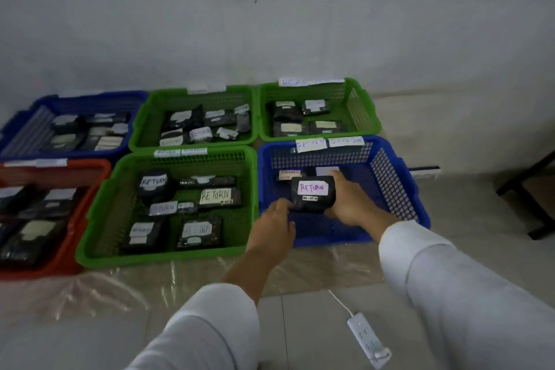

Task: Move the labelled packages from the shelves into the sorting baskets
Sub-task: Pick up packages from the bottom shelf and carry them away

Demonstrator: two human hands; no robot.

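A: Where is the black plastic-wrapped package with the white "RETURN" label [312, 193]?

B: Held over the inside of the blue plastic mesh basket [393, 189] at the near right, above its floor and not yet set down, as far as I can judge. Its long axis runs from 9 to 3 o'clock, label up.

A: Who has it?

B: The right hand [350, 204] clasps its 3 o'clock end, fingers curled round the far edge and thumb underneath. The left hand [274, 227] sits at its 8 o'clock corner, fingers bent and just touching the edge; whether they truly grip I cannot tell. The right hand is the carrier, I'd say.

A: What lies around it?

B: At 12 o'clock, on the basket floor, a small dark package with a pale label [289, 175] and another white label beside it. Lowering straight down looks free of them.

A: And further out?

B: At 9 o'clock, the green plastic basket [99, 231] full of "RETURN" packages. Its shared rim lies just beside the left wrist, so that could catch. On the floor at 6 o'clock, a white power strip [368, 338].
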